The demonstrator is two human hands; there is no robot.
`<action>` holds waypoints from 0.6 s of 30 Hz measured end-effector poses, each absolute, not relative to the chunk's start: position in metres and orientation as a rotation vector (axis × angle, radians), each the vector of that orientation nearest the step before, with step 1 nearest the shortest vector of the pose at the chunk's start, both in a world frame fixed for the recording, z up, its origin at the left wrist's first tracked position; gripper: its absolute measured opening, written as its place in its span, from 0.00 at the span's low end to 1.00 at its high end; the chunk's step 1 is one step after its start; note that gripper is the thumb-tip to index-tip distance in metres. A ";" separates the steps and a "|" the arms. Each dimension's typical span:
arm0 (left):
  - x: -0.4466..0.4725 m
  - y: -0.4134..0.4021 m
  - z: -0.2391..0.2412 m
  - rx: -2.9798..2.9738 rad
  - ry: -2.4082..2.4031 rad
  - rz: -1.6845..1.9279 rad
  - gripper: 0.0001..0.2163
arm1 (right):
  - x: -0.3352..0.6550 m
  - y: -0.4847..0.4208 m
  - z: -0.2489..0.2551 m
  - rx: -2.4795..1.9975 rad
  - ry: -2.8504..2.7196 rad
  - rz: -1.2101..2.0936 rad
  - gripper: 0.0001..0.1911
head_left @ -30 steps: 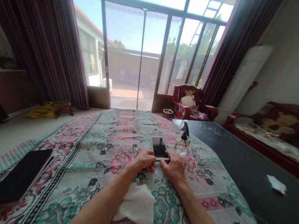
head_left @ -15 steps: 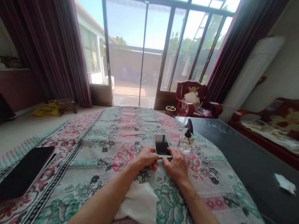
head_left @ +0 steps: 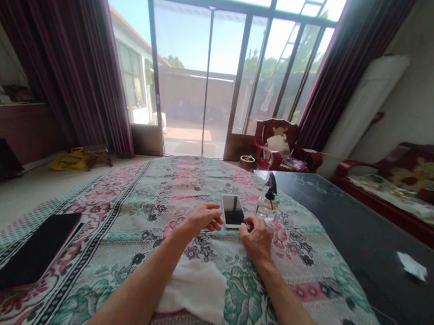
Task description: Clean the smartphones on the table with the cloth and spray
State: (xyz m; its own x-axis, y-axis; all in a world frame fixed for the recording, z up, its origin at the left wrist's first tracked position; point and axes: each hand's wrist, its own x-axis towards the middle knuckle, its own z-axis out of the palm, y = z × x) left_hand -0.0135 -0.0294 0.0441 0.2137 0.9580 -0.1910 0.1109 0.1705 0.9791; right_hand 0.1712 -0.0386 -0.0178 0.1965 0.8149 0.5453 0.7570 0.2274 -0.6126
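A white-framed smartphone (head_left: 234, 211) with a dark screen lies face up on the flowered tablecloth (head_left: 126, 257). Just off its left edge is my left hand (head_left: 204, 218), holding nothing, its index finger stretched out and the others loosely bent. My right hand (head_left: 257, 239) rests at the phone's lower right corner, thumb and fingers curled against that edge. Behind this hand stands a clear spray bottle (head_left: 267, 206) with a black trigger head. Nearer to me, between my forearms, lies a crumpled white cloth (head_left: 196, 290), partly covered by the left forearm.
A black, flat, book-like case (head_left: 34, 252) lies on the left of the tablecloth. To the right extends a dark tabletop (head_left: 355, 241) with a crumpled white tissue (head_left: 412, 266). Beyond are a red wooden armchair (head_left: 262, 146), a sofa (head_left: 433, 177) and glass doors (head_left: 182, 93).
My left hand has let go of the phone's lower left edge and moved slightly left, its fingers loosening. My right hand stays at the lower right corner.
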 end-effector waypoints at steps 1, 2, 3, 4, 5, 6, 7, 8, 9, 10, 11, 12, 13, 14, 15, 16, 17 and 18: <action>-0.020 -0.027 0.046 1.204 1.192 0.913 0.18 | 0.172 -0.039 -0.017 -1.531 -1.547 0.099 0.11; -0.026 -0.025 0.048 1.176 1.206 0.950 0.20 | 0.172 -0.039 -0.016 -1.535 -1.542 0.112 0.10; -0.032 -0.023 0.050 1.154 1.220 0.971 0.21 | 0.172 -0.040 -0.015 -1.538 -1.538 0.115 0.10; -0.037 -0.021 0.052 1.139 1.232 0.986 0.22 | 0.172 -0.041 -0.014 -1.538 -1.532 0.108 0.11; -0.041 -0.019 0.054 1.130 1.238 0.998 0.22 | 0.171 -0.042 -0.012 -1.534 -1.523 0.095 0.11; -0.044 -0.019 0.055 1.125 1.243 1.009 0.21 | 0.171 -0.043 -0.011 -1.524 -1.520 0.083 0.11; -0.047 -0.018 0.057 1.125 1.250 1.017 0.21 | 0.169 -0.045 -0.010 -1.505 -1.529 0.080 0.10; -0.048 -0.018 0.058 1.127 1.259 1.022 0.21 | 0.168 -0.046 -0.009 -1.477 -1.559 0.090 0.10; -0.050 -0.019 0.059 1.132 1.270 1.020 0.20 | 0.166 -0.048 -0.009 -1.440 -1.613 0.111 0.10; -0.051 -0.020 0.059 1.138 1.283 1.013 0.20 | 0.163 -0.050 -0.009 -1.396 -1.685 0.134 0.10; -0.053 -0.022 0.058 1.144 1.296 1.003 0.20 | 0.161 -0.052 -0.009 -1.353 -1.762 0.151 0.09; -0.055 -0.024 0.057 1.143 1.308 0.991 0.20 | 0.158 -0.053 -0.009 -1.317 -1.835 0.160 0.10; -0.059 -0.026 0.055 1.155 1.319 0.979 0.20 | 0.156 -0.054 -0.009 -1.292 -1.891 0.161 0.10; -0.063 -0.029 0.053 1.178 1.333 0.964 0.20 | 0.154 -0.055 -0.009 -1.278 -1.928 0.159 0.10; -0.068 -0.033 0.050 1.199 1.352 0.949 0.20 | 0.153 -0.056 -0.009 -1.275 -1.944 0.157 0.10; -0.074 -0.037 0.048 1.264 1.372 0.922 0.19 | 0.153 -0.056 -0.009 -1.275 -1.949 0.170 0.11; -0.081 -0.041 0.045 1.276 1.393 0.901 0.19 | 0.153 -0.056 -0.009 -1.278 -1.941 0.177 0.11; -0.088 -0.045 0.042 1.270 1.420 0.891 0.19 | 0.154 -0.055 -0.010 -1.283 -1.937 0.180 0.11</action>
